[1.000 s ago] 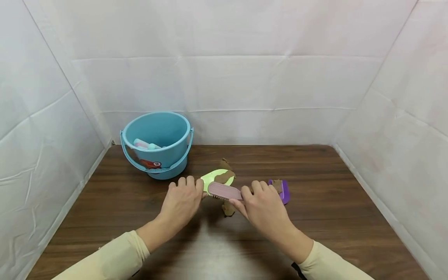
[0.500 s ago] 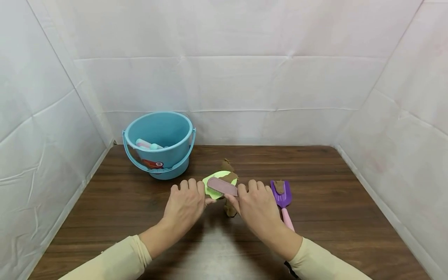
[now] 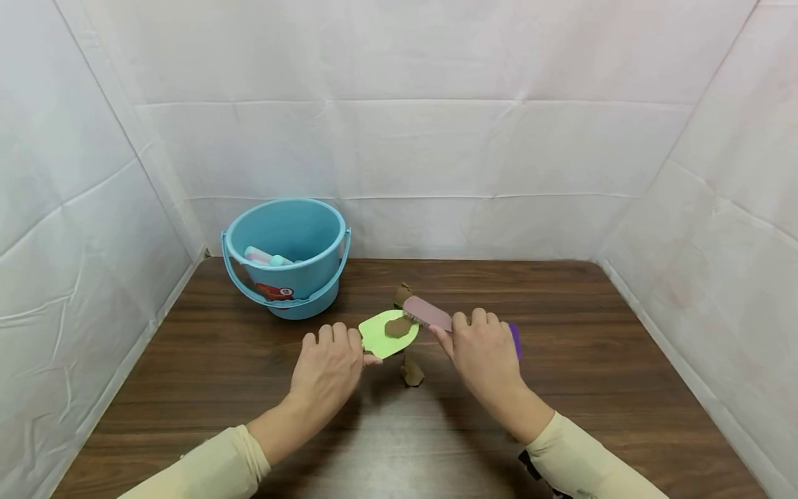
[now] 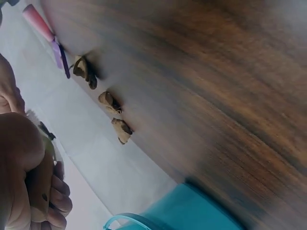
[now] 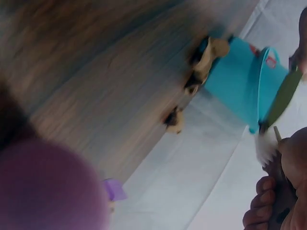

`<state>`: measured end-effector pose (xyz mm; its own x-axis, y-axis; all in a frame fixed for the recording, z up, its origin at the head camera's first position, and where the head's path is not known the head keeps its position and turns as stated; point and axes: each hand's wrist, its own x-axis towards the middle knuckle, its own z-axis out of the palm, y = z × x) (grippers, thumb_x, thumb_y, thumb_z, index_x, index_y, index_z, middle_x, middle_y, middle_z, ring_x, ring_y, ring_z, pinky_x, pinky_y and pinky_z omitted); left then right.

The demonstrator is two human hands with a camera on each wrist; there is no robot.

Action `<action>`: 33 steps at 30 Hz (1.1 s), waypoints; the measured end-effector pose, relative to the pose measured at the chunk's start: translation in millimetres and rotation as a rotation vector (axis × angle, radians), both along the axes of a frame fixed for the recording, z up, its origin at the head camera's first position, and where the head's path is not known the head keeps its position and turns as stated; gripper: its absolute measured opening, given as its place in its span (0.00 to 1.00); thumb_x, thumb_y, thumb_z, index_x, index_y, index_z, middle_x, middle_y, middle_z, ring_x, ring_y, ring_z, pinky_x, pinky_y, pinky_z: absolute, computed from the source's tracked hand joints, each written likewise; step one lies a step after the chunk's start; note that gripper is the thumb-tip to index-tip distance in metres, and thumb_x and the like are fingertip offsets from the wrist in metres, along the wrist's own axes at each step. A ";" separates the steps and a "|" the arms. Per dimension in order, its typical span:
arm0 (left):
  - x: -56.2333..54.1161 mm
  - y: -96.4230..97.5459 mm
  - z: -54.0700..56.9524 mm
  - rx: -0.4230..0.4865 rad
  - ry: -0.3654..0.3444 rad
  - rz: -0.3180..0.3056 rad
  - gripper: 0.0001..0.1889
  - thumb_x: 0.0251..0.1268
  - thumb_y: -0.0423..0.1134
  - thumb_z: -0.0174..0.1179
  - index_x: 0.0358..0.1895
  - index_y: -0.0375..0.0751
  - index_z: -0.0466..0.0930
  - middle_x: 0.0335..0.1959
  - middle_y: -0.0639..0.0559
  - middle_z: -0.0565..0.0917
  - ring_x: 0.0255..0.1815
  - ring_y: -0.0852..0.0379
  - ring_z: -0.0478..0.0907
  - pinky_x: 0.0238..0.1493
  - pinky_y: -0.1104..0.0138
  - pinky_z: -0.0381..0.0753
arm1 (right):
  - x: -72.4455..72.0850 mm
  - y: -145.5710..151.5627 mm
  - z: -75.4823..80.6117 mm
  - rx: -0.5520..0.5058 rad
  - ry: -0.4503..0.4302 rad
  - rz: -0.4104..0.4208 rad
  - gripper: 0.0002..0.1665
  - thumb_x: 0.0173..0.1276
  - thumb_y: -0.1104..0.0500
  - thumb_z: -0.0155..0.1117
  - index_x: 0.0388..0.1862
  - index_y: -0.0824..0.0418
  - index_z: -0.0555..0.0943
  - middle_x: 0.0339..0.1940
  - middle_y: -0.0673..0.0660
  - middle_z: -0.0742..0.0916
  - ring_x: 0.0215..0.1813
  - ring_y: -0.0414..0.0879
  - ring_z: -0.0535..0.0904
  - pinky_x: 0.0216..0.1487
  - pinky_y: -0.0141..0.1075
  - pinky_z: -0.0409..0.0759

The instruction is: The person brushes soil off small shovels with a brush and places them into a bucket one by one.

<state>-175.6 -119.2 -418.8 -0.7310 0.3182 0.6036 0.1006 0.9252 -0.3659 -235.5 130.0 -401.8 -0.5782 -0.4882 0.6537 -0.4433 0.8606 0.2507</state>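
Observation:
My left hand grips the handle of a light-green toy shovel, its blade facing up above the table. A brown dried leaf lies on that blade. My right hand holds a dusty-pink brush, thumb underneath, bristles at the shovel's right edge. In the right wrist view the pale bristles point toward the green blade. Another dried leaf shows behind the brush, and one more leaf lies on the table in front of the shovel.
A light-blue bucket with pastel items inside stands at the back left. Mostly hidden behind my right hand is a purple shovel; its pink handle shows in the left wrist view. White sheets enclose the dark wooden table.
The brush has moved right and away from me, from over the green shovel to its far right edge. The leaf on the blade now shows fully. My right hand again covers most of the purple shovel.

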 end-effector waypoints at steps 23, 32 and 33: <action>0.4 13.7 3.8 0.051 -0.025 0.058 0.35 0.60 0.74 0.55 0.22 0.42 0.67 0.16 0.48 0.67 0.18 0.53 0.67 0.19 0.64 0.64 | -6.7 2.9 2.4 -0.035 -0.027 -0.059 0.33 0.71 0.37 0.63 0.20 0.63 0.72 0.17 0.60 0.74 0.18 0.56 0.74 0.17 0.46 0.71; -0.5 18.4 6.1 0.049 -0.036 0.061 0.35 0.61 0.74 0.56 0.23 0.43 0.67 0.19 0.47 0.69 0.19 0.52 0.68 0.20 0.63 0.66 | 19.6 -14.4 11.2 -0.004 -0.033 0.084 0.31 0.74 0.37 0.55 0.21 0.61 0.71 0.18 0.58 0.74 0.17 0.53 0.71 0.15 0.42 0.69; -0.4 18.9 6.6 0.049 -0.033 0.058 0.35 0.61 0.74 0.56 0.23 0.43 0.67 0.19 0.48 0.69 0.20 0.52 0.69 0.20 0.63 0.67 | 23.1 -17.5 9.9 0.015 -0.026 0.101 0.32 0.75 0.37 0.54 0.21 0.60 0.71 0.18 0.58 0.74 0.17 0.52 0.70 0.15 0.42 0.69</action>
<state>-176.1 -100.2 -412.2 -0.7673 0.2450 0.5926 0.0574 0.9467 -0.3170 -212.4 112.4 -392.0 -0.5424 -0.5542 0.6314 -0.5337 0.8077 0.2504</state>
